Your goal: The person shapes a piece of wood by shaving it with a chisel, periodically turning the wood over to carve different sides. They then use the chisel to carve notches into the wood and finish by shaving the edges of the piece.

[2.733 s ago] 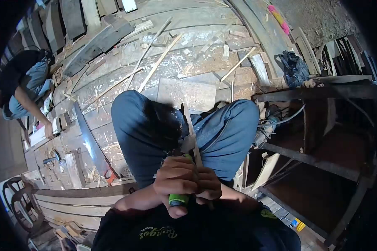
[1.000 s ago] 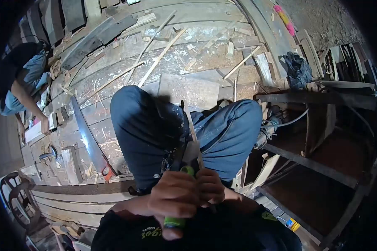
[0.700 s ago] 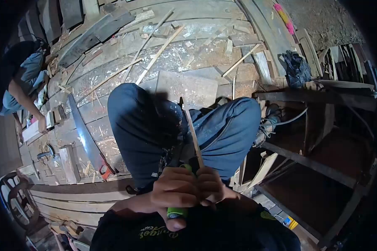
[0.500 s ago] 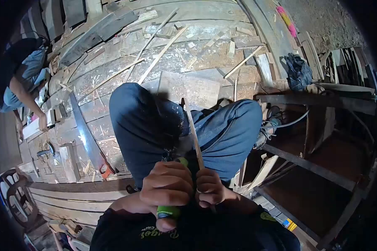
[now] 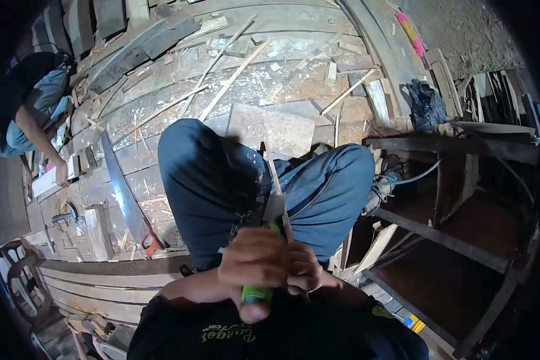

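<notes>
My left hand [image 5: 255,261], slightly blurred, is wrapped round the green handle [image 5: 257,294] of a tool. The tool's flat grey blade [image 5: 274,210] points away from me and lies against a thin wooden strip [image 5: 272,171]. My right hand [image 5: 303,268] is closed on the near end of that strip, close beside my left hand. The strip runs forward between my bent knees, its far end beside a small dark upright piece.
A handsaw [image 5: 123,189] lies left of my knees, near a wood block [image 5: 98,233]. Another person [image 5: 39,120] crouches at the far left, hands on a pale board. Sticks and a flat board [image 5: 270,129] lie ahead. A dark wooden frame [image 5: 450,240] stands at the right.
My left hand with the green-handled tool has moved a little right and inward, closer to my right hand. The blade now shows against the strip. My right hand has hardly moved.
</notes>
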Tool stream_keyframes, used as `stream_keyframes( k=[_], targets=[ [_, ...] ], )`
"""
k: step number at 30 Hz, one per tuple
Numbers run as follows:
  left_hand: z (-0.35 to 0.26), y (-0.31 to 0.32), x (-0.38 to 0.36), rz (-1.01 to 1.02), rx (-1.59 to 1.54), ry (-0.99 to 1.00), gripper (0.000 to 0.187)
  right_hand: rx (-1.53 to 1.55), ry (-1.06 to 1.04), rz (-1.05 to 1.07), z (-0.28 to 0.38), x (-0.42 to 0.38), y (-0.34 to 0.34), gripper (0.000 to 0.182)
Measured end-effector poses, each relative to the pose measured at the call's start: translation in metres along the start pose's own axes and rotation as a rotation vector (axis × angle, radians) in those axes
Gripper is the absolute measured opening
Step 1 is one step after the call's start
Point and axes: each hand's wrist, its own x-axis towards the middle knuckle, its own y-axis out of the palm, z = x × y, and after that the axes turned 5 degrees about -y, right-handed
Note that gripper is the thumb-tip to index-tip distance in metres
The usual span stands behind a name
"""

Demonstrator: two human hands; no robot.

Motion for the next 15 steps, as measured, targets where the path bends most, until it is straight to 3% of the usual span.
stream_keyframes(
  k=[6,8,10,12,15],
  targets=[
    [0.011,-0.003,-0.002,0.041,0.01,-0.012,0.04,0.028,0.04,0.111,0.004,-0.053,0.009,0.08],
    [0.008,0.005,-0.001,-0.009,0.014,0.024,0.04,0.013,0.02,0.046,0.0,-0.048,0.006,0.062],
    [-0.003,0.008,0.002,0.075,-0.058,0.041,0.04,-0.012,0.013,-0.001,0.001,-0.013,0.001,0.046],
    [0.014,-0.001,-0.006,0.059,0.12,-0.073,0.035,-0.009,0.028,-0.018,0.003,-0.004,-0.001,0.031],
    [0.039,-0.009,-0.026,0.011,0.181,-0.122,0.033,0.005,0.035,-0.02,0.003,0.0,-0.001,0.023]
  ],
)
